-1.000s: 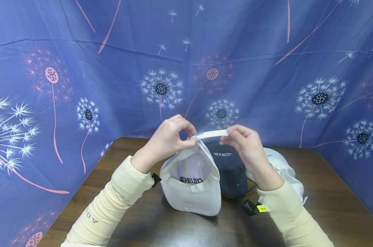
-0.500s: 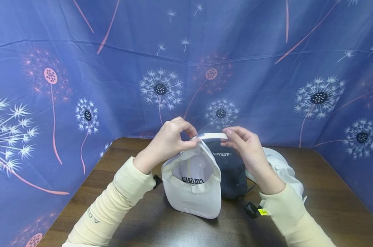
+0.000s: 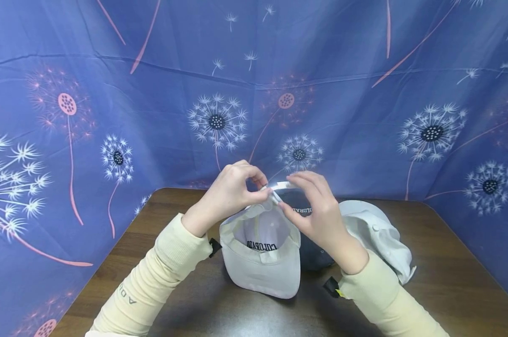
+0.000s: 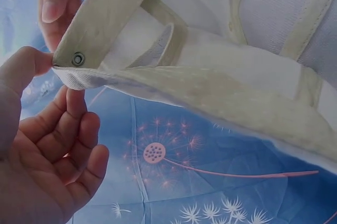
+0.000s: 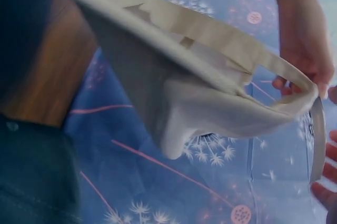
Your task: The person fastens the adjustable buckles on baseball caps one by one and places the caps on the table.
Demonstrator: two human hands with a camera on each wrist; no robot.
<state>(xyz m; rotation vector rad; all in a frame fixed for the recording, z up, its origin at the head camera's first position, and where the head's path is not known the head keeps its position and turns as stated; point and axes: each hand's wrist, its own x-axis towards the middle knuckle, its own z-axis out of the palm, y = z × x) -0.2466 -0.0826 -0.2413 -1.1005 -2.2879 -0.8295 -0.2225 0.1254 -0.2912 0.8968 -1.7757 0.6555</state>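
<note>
A white cap point(image 3: 260, 276) with COLORADO lettering showing inside stands tilted, its brim toward me and its back lifted. At the back, my left hand point(image 3: 237, 187) pinches the end of the adjustment strap between thumb and index finger; in the left wrist view a snap point(image 4: 78, 59) lies beside that pinch. My right hand point(image 3: 321, 213) is close on the right, its bent fingers and thumb at the loose part of the strap point(image 3: 281, 185). In the right wrist view this strap piece point(image 5: 319, 145) hangs among the fingers at the right edge. My right fingertips' exact contact is partly hidden.
Behind the right hand a dark COLORADO cap point(image 3: 315, 255) lies on the brown wooden table point(image 3: 186, 299). Another white cap point(image 3: 380, 234) lies to its right. A blue dandelion-print cloth point(image 3: 161, 117) hangs behind the table.
My right hand has moved left toward the left hand, from the far end of the strap. The strap's visible free length is shorter and bends. The left hand keeps its pinch.
</note>
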